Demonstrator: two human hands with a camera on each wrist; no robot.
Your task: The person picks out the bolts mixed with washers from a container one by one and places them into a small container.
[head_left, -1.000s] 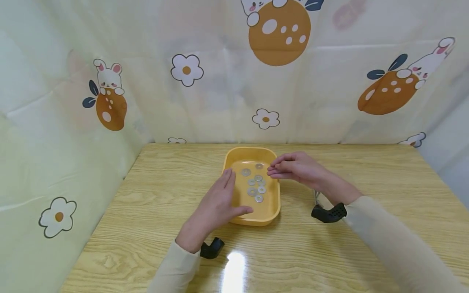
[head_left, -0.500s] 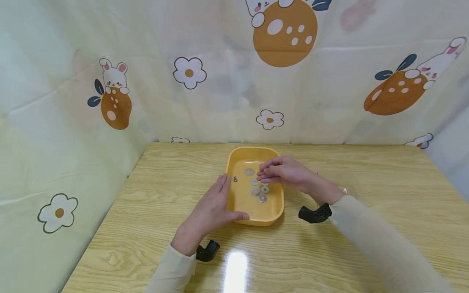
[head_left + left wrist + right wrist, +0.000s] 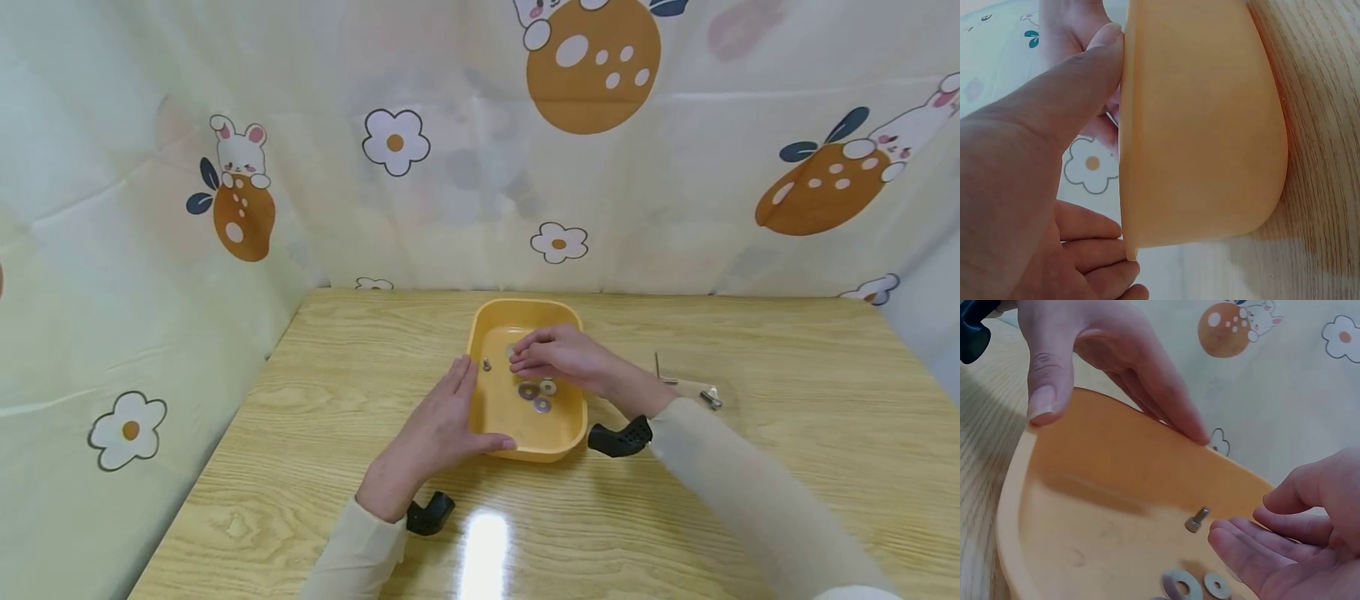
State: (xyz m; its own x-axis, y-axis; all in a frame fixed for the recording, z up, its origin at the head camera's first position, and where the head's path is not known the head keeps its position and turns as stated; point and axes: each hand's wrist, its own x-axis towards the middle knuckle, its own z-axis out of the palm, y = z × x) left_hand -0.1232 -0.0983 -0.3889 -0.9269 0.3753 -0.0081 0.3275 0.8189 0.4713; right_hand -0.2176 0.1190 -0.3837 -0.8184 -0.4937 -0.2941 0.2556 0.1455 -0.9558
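A yellow plastic tray (image 3: 487, 417) stands on the table, with several metal washers (image 3: 542, 405) and a small screw (image 3: 487, 365) inside. My left hand (image 3: 435, 425) lies along the tray's left side, fingers straight and thumb on the near rim; the left wrist view has the thumb on the rim (image 3: 1127, 144). Over the tray's right half, my right hand (image 3: 566, 358) reaches in, covering some washers. In the right wrist view its fingers (image 3: 1254, 547) are loosely bent beside the screw (image 3: 1193, 524), thumb apart, with nothing seen between them.
Right of the tray, a bolt (image 3: 712, 400) and a thin metal rod (image 3: 657, 365) lie by something clear, partly behind the right forearm. A patterned curtain (image 3: 465, 183) hangs at the table's back and left edges.
My right hand has moved left, from the tray's right rim to above the washers. The screw and the metal pieces right of the tray have come into view. My left hand stays at the rim.
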